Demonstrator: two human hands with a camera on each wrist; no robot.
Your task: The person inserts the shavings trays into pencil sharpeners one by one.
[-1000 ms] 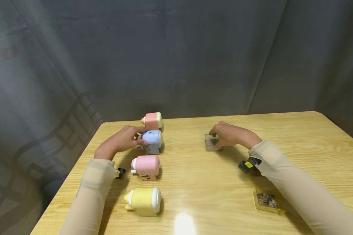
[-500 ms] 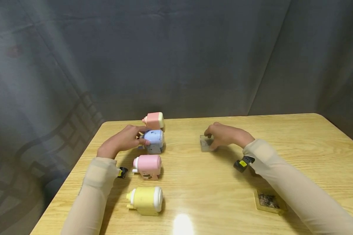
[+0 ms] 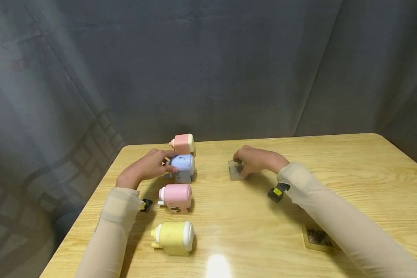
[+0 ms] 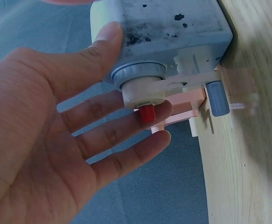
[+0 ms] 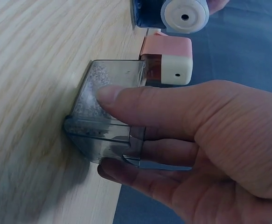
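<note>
1. Blue sharpener (image 3: pixel 182 166), table's ten o'clock: left hand (image 3: pixel 144 168) grips it; the left wrist view alone shows a red knob (image 4: pixel 146 113).
2. Right hand (image 3: pixel 255 160) pinches the clear drawer (image 5: pixel 108 112); the right wrist view reveals grey dust inside.
3. No readable writing.

Four sharpeners stand in a row — one peach (image 3: pixel 183 143), one blue (image 3: pixel 182 165), one pink (image 3: pixel 176 196), one yellow (image 3: pixel 174 236) — with two clear trays, one grey (image 3: pixel 234 170) and one yellowish (image 3: pixel 317 236), and two hands, left (image 3: pixel 146 166) and right (image 3: pixel 255 160).
</note>
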